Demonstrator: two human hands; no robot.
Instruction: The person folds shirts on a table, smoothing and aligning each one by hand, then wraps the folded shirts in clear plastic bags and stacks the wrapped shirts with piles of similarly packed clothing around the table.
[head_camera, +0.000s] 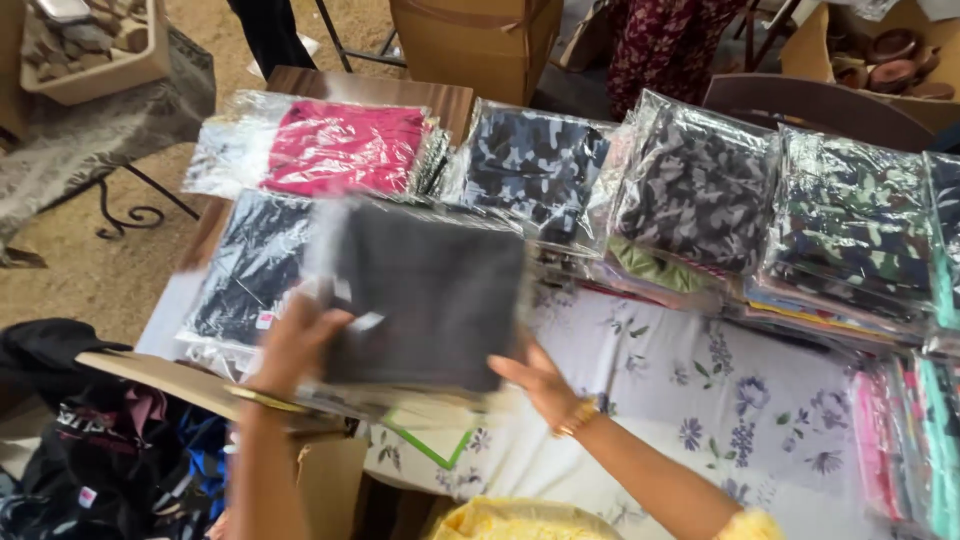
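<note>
Flat grey packet (425, 295) — long axis crosswise

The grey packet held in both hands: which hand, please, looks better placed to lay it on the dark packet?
Probably the left hand: it grips the grey packet's left edge, right beside the dark packet. The right hand supports the lower right corner, farther away.

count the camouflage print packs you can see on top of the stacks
3, perhaps a fourth cut off at the right edge: blue-grey camouflage pack back centre, grey camouflage pack beside it, green camouflage pack further right. Stacks may hide more.
</note>
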